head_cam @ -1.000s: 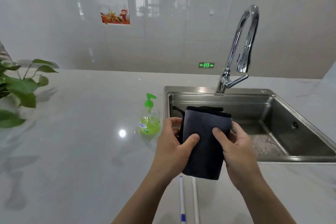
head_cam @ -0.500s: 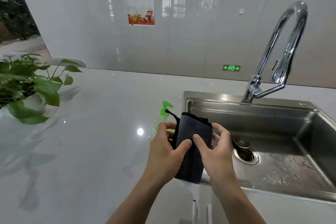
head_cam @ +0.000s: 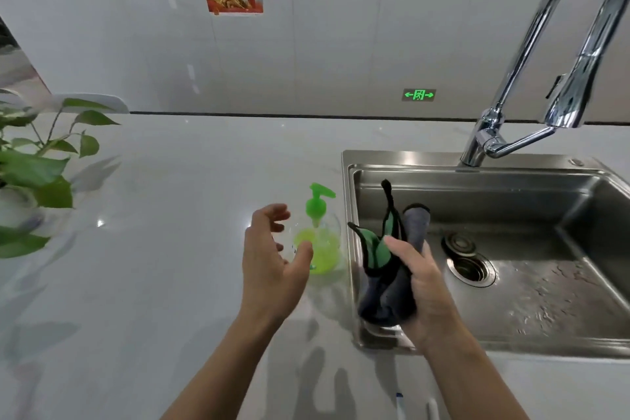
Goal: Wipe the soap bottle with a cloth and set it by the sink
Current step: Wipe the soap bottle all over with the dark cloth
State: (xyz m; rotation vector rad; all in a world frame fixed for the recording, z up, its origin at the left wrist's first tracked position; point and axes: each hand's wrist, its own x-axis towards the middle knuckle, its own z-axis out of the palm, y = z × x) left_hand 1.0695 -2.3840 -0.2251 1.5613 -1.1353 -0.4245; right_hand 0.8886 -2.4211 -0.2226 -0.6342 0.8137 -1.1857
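Your left grip [head_cam: 269, 269] is spread just beside the soap bottle [head_cam: 324, 249]. Your right grip [head_cam: 424, 286] clutches the cloth [head_cam: 383, 286] over the sink [head_cam: 351, 201] rim.

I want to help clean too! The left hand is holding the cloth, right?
No, the right hand holds the cloth. The head view shows the left hand open, near the bottle.

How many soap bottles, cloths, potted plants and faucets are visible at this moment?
soap bottle: 1
cloth: 1
potted plant: 1
faucet: 1
Total: 4
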